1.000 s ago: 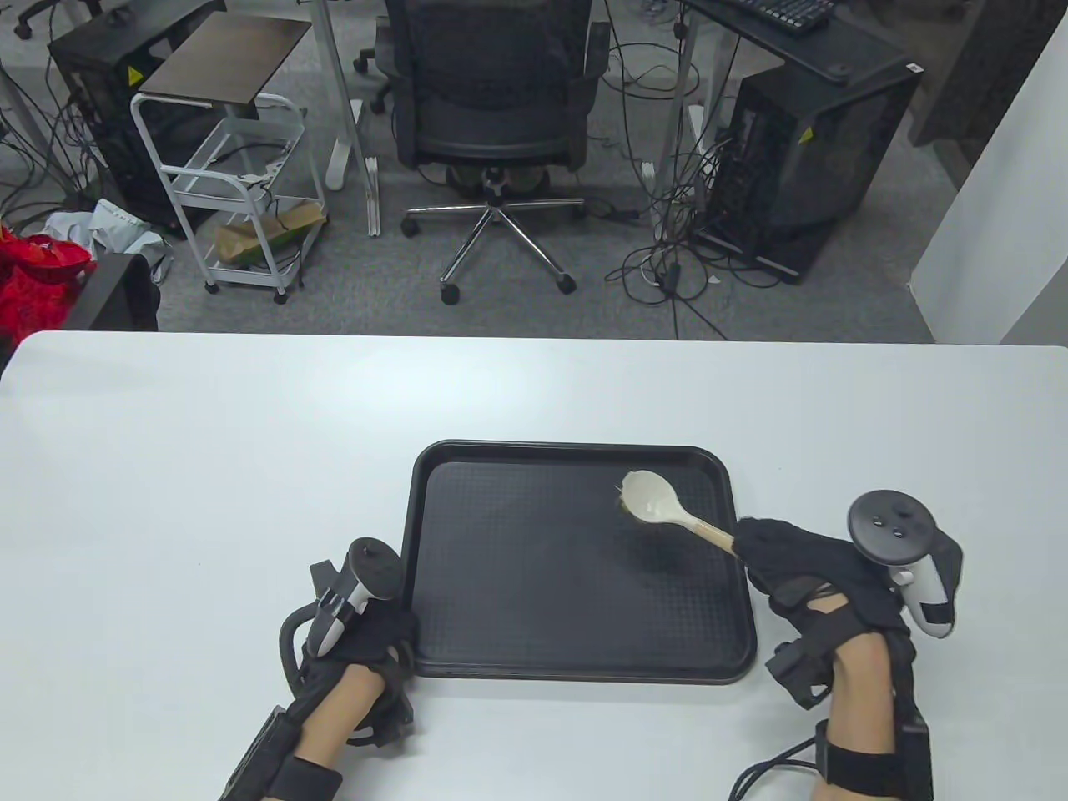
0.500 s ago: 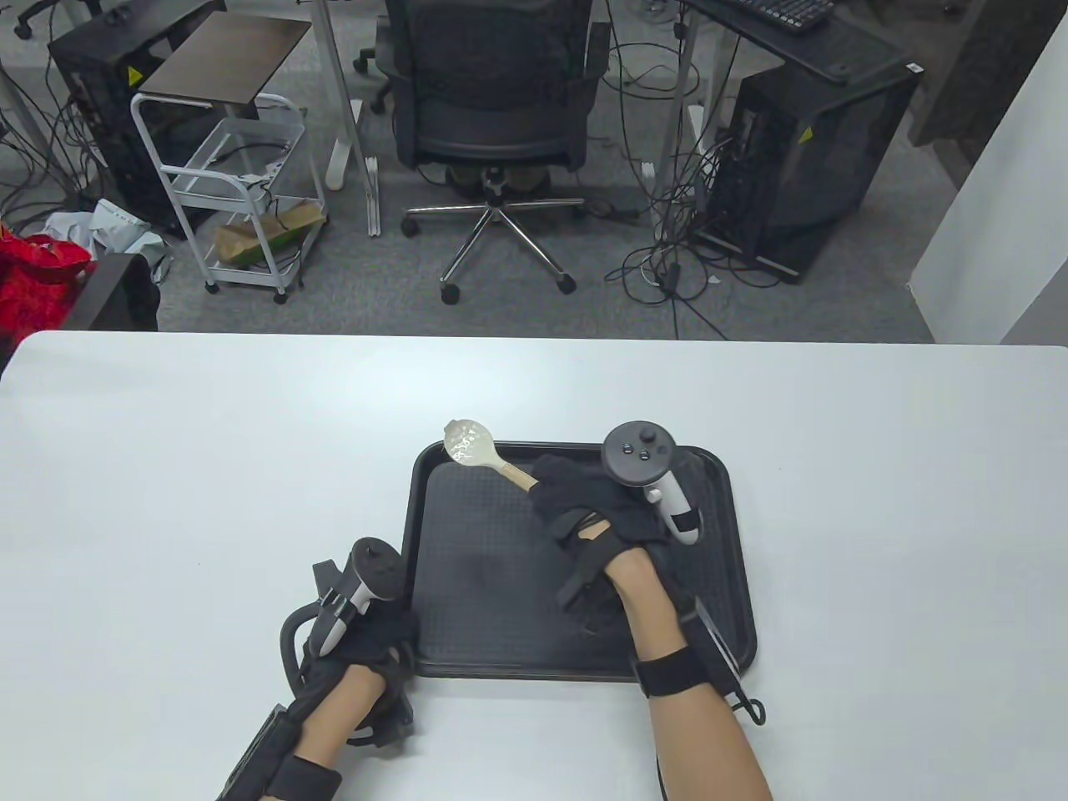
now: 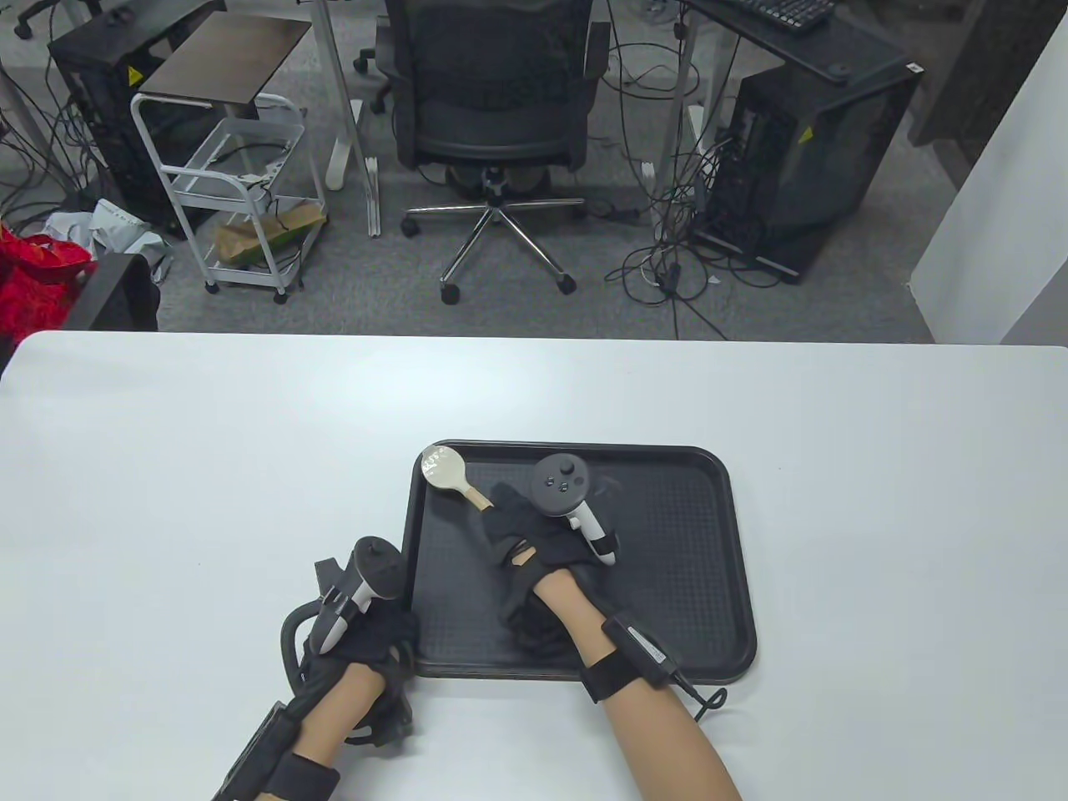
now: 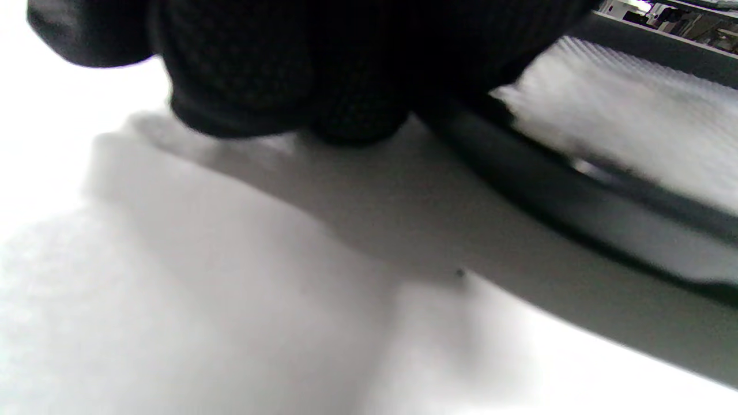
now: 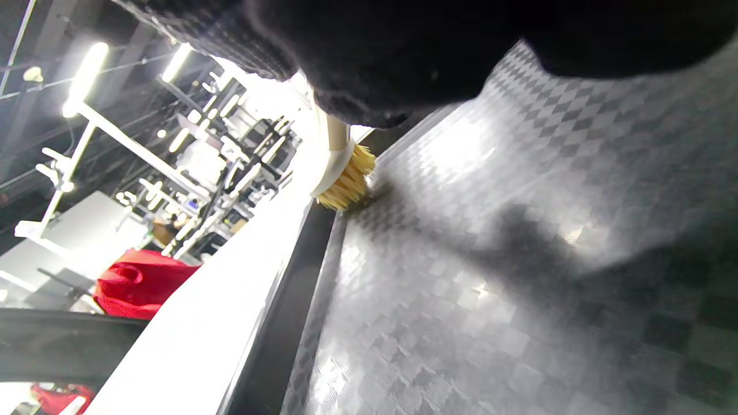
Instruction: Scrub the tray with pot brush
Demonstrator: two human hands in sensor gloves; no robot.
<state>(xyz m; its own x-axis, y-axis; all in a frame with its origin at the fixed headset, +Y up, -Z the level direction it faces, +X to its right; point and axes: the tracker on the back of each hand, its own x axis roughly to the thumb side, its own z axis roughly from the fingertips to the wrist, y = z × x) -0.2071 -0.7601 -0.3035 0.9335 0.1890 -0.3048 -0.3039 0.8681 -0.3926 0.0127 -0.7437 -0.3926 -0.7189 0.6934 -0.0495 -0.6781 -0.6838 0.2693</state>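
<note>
We see the tray (image 3: 667, 576) on the table (image 3: 167, 467); pot brush (image 3: 444, 469) in its far-left corner, right hand (image 3: 534, 534) behind it, left hand (image 3: 367, 634) at the near-left corner.

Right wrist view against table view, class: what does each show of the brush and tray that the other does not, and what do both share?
Only the right wrist view shows the pot brush's yellow bristles meeting the tray floor beside its wall. Only the table view shows the whole tray, the right hand holding the handle, and the left hand at the tray's near left corner. Both show the brush head in the far left corner.
</note>
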